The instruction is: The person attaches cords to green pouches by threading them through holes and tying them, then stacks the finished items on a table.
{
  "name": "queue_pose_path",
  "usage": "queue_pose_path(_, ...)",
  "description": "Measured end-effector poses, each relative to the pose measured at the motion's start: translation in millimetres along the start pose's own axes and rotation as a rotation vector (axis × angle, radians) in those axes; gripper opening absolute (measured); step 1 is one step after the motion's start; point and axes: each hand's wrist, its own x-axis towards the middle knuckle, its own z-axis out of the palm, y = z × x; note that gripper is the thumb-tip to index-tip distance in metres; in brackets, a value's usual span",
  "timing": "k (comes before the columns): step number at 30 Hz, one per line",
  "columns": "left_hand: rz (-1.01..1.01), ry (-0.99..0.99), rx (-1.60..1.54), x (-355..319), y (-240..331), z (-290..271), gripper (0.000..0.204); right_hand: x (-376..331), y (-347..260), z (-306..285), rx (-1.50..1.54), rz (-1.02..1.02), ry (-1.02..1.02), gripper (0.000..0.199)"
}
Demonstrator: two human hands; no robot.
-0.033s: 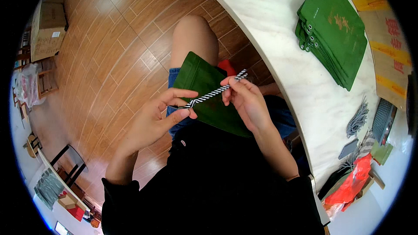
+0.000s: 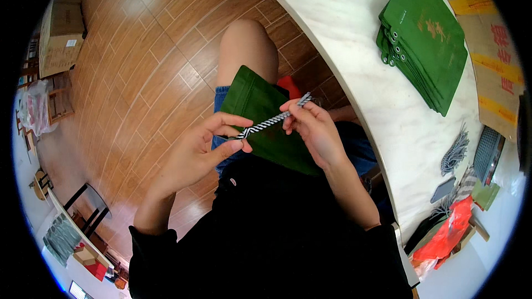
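Observation:
A black-and-white twisted cord (image 2: 269, 123) stretches between my two hands, above a dark green fabric bag (image 2: 249, 97) that lies across my lap. My left hand (image 2: 202, 147) pinches the cord's left end, where it bends into a small loop or knot between thumb and fingers. Higher up and to the right, my right hand (image 2: 311, 127) grips the cord close to its other end, and a short tip sticks out past the fingertips. The part of the cord under my left fingers is hidden.
On the white marble-look table (image 2: 332, 11) to my right lies a stack of green bags (image 2: 424, 39) with metal eyelets. Farther along are a bundle of grey cords (image 2: 455, 152), a phone (image 2: 443, 190) and a red plastic bag (image 2: 451, 232). A taped carton (image 2: 496, 50) stands beyond the stack.
The cord's right end and my right fingertips have shifted very slightly down and left. My left hand and the bag look nearly the same.

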Motion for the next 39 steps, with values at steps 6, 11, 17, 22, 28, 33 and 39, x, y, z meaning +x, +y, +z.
queue_pose_path(6,-0.007,-0.012,0.093,-2,2,6,0.024,-5,-25,11,-0.92,-0.674,0.017,0.042)
queue_pose_path(11,0.229,0.033,0.523,-7,9,9,0.024,-13,-35,23,-0.826,-0.544,-0.472,0.016)
queue_pose_path(17,0.32,0.127,0.609,-6,7,14,0.021,-31,-39,27,-0.668,-0.284,-0.39,0.011)
queue_pose_path(22,0.381,0.075,0.549,-5,9,11,0.026,-29,-27,20,-0.794,-0.661,-0.386,0.015)
queue_pose_path(28,0.369,0.099,0.644,0,12,17,0.019,-31,-22,24,-0.976,-1.023,-0.297,0.015)
queue_pose_path(33,0.494,0.134,0.753,-2,12,17,0.016,-41,-25,22,-1.084,-1.034,-0.308,0.012)
queue_pose_path(39,0.527,0.144,0.803,-5,9,15,0.014,-42,-15,19,-1.006,-0.887,-0.349,0.015)
